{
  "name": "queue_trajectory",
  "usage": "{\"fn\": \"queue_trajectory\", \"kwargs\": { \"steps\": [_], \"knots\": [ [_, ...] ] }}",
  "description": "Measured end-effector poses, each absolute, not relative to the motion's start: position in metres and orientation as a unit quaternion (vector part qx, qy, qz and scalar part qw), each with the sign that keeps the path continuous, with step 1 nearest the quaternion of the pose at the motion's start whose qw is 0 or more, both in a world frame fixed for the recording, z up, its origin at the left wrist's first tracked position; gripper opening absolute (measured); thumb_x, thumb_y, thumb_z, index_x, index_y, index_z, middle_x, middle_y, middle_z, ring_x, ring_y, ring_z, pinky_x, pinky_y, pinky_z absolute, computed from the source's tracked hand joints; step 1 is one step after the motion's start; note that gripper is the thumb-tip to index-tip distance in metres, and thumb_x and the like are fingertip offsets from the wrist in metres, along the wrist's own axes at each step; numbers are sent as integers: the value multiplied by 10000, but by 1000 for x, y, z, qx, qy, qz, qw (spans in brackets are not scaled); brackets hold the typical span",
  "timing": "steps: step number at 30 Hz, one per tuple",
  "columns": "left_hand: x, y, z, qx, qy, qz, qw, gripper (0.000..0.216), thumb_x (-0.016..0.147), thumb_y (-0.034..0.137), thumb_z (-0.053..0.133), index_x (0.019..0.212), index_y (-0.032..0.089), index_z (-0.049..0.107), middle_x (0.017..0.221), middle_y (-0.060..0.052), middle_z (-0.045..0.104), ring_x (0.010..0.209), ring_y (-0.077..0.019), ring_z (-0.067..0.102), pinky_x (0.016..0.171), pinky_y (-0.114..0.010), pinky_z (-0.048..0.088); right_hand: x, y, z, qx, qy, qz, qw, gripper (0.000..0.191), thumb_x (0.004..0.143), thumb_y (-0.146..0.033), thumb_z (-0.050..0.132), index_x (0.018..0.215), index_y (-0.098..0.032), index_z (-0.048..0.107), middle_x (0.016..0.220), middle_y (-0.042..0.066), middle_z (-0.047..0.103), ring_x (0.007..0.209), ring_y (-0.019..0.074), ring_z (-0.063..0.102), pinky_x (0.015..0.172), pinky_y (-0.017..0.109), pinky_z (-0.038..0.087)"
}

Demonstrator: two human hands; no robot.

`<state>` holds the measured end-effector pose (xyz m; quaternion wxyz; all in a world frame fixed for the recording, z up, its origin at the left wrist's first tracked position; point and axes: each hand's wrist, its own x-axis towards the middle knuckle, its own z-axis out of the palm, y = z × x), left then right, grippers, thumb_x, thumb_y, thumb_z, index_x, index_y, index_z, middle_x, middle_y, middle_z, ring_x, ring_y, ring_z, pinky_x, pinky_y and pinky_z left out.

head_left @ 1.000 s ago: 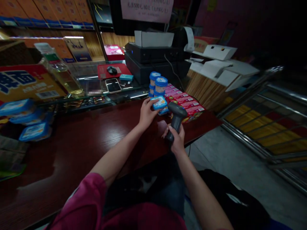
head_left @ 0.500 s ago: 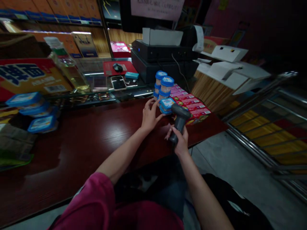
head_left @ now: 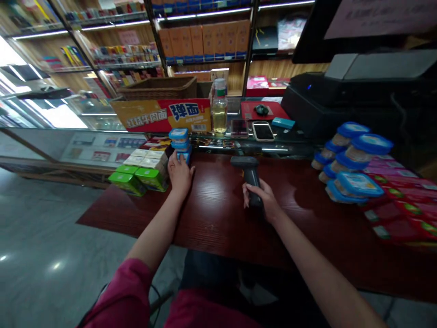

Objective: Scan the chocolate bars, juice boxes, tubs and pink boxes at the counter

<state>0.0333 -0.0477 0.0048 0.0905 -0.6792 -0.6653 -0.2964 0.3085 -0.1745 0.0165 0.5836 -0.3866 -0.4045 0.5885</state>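
Nearest, a barcode scanner (head_left: 250,178) is gripped by its handle in the closed right hand (head_left: 262,203), upright on the dark counter (head_left: 218,214). Further left, the left hand (head_left: 180,174) is wrapped around the lowest blue-lidded tub (head_left: 179,143) of a small stack beside green boxes (head_left: 138,178). Judged step: picking a tub; presenting its barcode would need a lift.

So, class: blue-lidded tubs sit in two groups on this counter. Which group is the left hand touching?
The small stack of blue-lidded tubs beside the green boxes. The left hand rests against its base; the larger group sits far right, untouched.
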Motion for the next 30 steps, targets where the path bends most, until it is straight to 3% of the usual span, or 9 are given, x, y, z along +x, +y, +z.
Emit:
{"fn": "queue_trajectory", "kwargs": {
  "steps": [4,7,9,12,15,19,23,30],
  "knots": [
    [21,-33,-3,-695,-625,-354,-1,395,945,161,656,1332,199,725,1511,-181,619,1464,-395,498,1214,-585,414,288,-147,12,-373,-405,605,575,349,748,-394,866,874,-212,597,719,-28,662,455,119,575,419,279,548],
    [27,-27,-9,-699,-526,-467,-127,299,896,188,744,1184,244,799,1572,-120,570,1543,-354,421,1302,-554,325,291,-145,8,-358,-394,613,584,317,769,-399,843,831,-195,609,734,-19,646,460,114,568,408,274,532],
    [39,-27,-10,-651,-463,-530,-285,280,882,285,791,1159,247,795,1551,-103,587,1528,-346,449,1299,-567,333,297,-149,8,-348,-376,616,598,292,785,-392,822,840,-189,620,757,-19,630,467,105,558,406,266,521],
    [66,-33,-8,-493,-350,-561,-565,377,913,446,776,1248,282,715,1409,-73,687,1397,-322,590,1189,-608,476,304,-158,14,-340,-356,617,614,269,802,-380,796,833,-190,607,737,-29,589,475,97,538,413,253,517],
    [88,-40,-4,-355,-253,-547,-715,312,980,434,703,1254,289,666,1379,-62,707,1340,-295,641,1140,-595,536,303,-165,21,-336,-362,617,613,260,839,-380,775,861,-204,586,737,-35,585,486,105,546,423,261,532],
    [97,-41,-1,-269,-255,-530,-763,237,1046,344,558,1230,246,671,1304,-86,749,1294,-289,678,1109,-552,573,292,-171,24,-361,-393,604,592,288,859,-339,799,992,-233,567,752,-50,625,495,125,586,425,280,556],
    [94,-38,-1,-272,-269,-546,-745,322,1064,318,481,1336,265,644,1305,-77,756,1245,-277,703,1056,-524,599,278,-174,19,-362,-418,612,566,290,879,-362,793,960,-233,547,731,-52,633,473,124,584,406,280,543],
    [94,-39,0,-312,-262,-547,-731,420,1022,298,551,1439,320,602,1392,-66,725,1255,-273,700,1030,-495,605,270,-178,14,-385,-444,579,565,321,878,-379,813,996,-241,548,712,-62,624,507,129,608,461,278,533]
  ]
}}
